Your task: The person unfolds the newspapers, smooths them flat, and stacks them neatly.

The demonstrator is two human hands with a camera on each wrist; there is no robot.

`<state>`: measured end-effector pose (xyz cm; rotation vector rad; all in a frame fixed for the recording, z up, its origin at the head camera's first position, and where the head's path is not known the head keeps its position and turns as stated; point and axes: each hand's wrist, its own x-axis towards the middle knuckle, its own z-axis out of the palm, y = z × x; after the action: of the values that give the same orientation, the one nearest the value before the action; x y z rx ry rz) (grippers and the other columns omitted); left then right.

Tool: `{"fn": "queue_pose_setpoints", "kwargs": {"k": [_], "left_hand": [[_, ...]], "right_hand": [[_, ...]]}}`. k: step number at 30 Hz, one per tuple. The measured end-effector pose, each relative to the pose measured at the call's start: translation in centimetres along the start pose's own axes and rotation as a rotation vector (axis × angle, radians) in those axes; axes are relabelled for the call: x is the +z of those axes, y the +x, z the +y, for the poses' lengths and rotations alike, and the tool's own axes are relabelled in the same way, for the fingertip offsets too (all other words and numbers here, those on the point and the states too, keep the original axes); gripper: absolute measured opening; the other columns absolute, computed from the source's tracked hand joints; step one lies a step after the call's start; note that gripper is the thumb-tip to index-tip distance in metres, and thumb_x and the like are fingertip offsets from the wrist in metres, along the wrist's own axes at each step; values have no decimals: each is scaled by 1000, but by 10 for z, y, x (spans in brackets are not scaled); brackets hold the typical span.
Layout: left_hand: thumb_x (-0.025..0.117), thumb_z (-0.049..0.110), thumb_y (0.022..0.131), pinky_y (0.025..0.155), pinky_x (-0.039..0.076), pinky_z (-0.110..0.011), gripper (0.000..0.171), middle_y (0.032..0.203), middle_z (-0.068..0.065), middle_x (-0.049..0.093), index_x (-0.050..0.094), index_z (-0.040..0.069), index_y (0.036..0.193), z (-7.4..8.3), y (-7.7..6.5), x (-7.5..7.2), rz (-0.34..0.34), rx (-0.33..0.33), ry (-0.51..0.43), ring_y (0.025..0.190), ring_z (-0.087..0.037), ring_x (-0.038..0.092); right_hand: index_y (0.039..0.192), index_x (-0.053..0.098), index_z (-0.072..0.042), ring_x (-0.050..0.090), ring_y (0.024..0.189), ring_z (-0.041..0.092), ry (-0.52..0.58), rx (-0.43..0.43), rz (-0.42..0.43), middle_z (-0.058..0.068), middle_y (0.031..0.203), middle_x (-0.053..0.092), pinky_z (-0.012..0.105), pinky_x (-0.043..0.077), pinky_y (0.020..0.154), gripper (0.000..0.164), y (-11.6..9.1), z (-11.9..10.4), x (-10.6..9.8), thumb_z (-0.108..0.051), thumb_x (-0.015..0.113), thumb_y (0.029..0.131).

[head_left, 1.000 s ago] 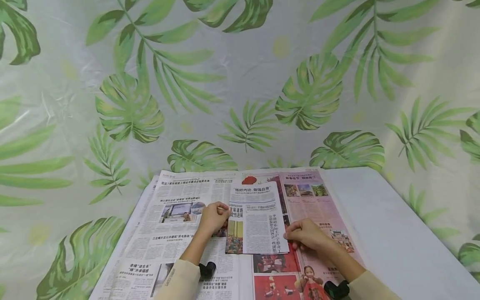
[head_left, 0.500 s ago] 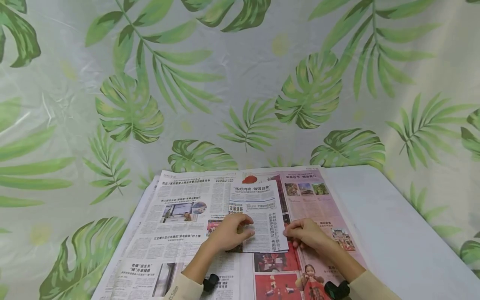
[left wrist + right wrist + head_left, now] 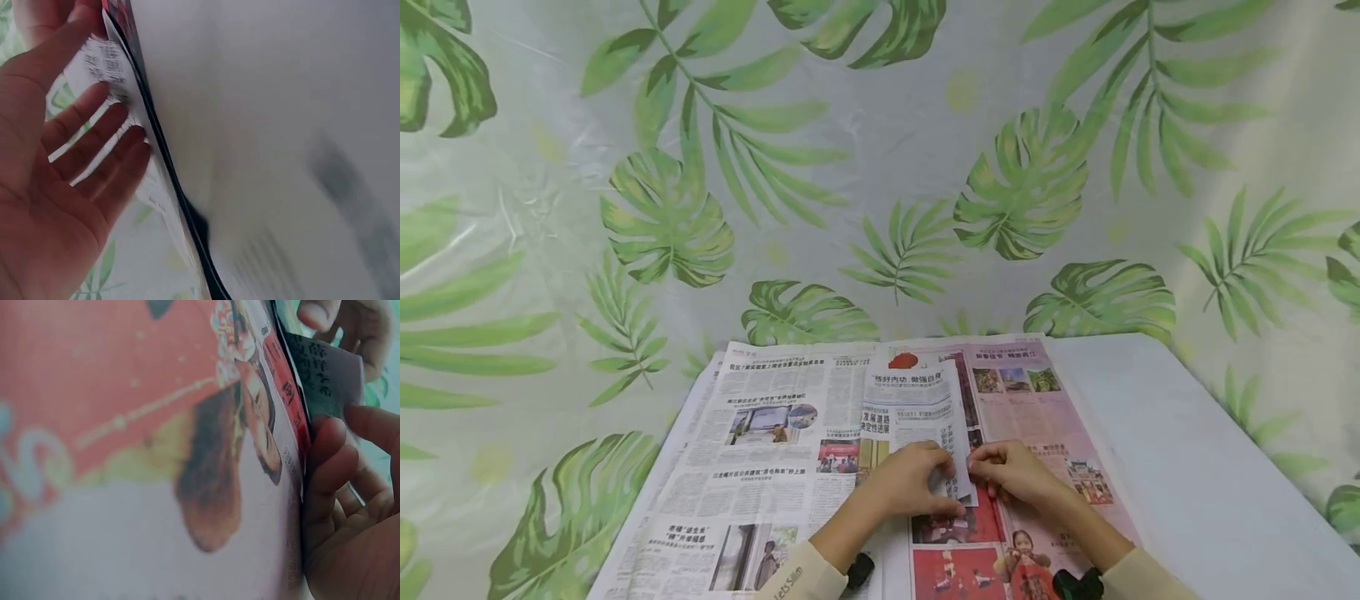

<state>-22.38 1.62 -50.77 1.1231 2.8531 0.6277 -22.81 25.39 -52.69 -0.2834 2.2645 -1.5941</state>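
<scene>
A small folded newspaper [image 3: 910, 396] lies on a larger spread-out newspaper [image 3: 752, 492]. My right hand [image 3: 1018, 475] pinches the folded newspaper's right edge between thumb and finger; the right wrist view has its printed corner [image 3: 325, 372] rising at the fingertips. Over the lower part of the folded sheet is my left hand [image 3: 910, 483], hiding its bottom left portion. Its fingers [image 3: 119, 150] are loosely bent and spread beside the paper in the left wrist view. The left thumb reaches toward the lower right corner, close to the right hand.
A white tabletop [image 3: 1195, 450] shows to the right of the spread newspaper. Behind the table hangs a leaf-patterned sheet [image 3: 910, 167]. Both forearms wear pale sleeves [image 3: 808, 575], with a dark wrist camera [image 3: 1078, 583] at the right wrist.
My left hand has left the folded newspaper's left edge and swept right across its lower part toward the right hand. The right hand stays at the right edge.
</scene>
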Motion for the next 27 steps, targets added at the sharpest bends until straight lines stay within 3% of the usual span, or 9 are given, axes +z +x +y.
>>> {"fn": "queue_pose_setpoints", "kwargs": {"k": [5, 11, 14, 17, 23, 27], "left_hand": [[82, 50, 85, 61, 40, -17, 31, 83, 13, 65, 69, 23, 90, 3, 2, 4, -5, -15, 7, 67, -1, 48], [76, 39, 91, 55, 36, -15, 19, 74, 11, 63, 69, 21, 86, 3, 3, 5, 7, 39, -17, 61, 0, 46], [75, 32, 90, 56, 37, -14, 15, 74, 11, 63, 69, 19, 86, 4, 2, 5, 23, 37, -25, 62, 0, 47], [74, 28, 90, 58, 37, -14, 11, 76, 10, 63, 70, 17, 90, 3, 0, 6, 39, 27, -32, 63, -1, 47], [72, 26, 91, 51, 31, -14, 14, 66, 9, 53, 66, 15, 84, 2, -1, 9, 16, 34, -49, 57, 0, 40], [71, 26, 92, 50, 31, -15, 15, 64, 10, 52, 65, 16, 82, 2, 0, 6, 22, 16, -41, 56, -1, 40]], "right_hand": [[115, 72, 3, 55, 51, 7, 11, -28, -14, -1, 66, 65, 21, 44, 46, 27, 0, 5, 3, -19, 67, 100], [104, 73, 4, 58, 48, 9, -39, 63, 121, 4, 61, 66, 26, 52, 48, 21, -5, -2, 2, -14, 72, 94], [102, 74, 4, 61, 49, 11, -56, 84, 149, 6, 63, 69, 28, 55, 50, 19, -9, -5, 2, -12, 72, 93], [102, 76, 5, 65, 52, 11, -57, 83, 99, 6, 67, 71, 28, 56, 51, 18, -13, -6, 2, -11, 69, 95], [99, 76, 2, 68, 56, 9, -23, 127, -103, 3, 70, 72, 25, 56, 50, 25, -17, -7, 3, -20, 65, 100], [101, 77, 2, 70, 58, 8, 2, 124, -147, 3, 70, 73, 24, 56, 52, 25, -14, -8, 2, -22, 67, 99]]}}
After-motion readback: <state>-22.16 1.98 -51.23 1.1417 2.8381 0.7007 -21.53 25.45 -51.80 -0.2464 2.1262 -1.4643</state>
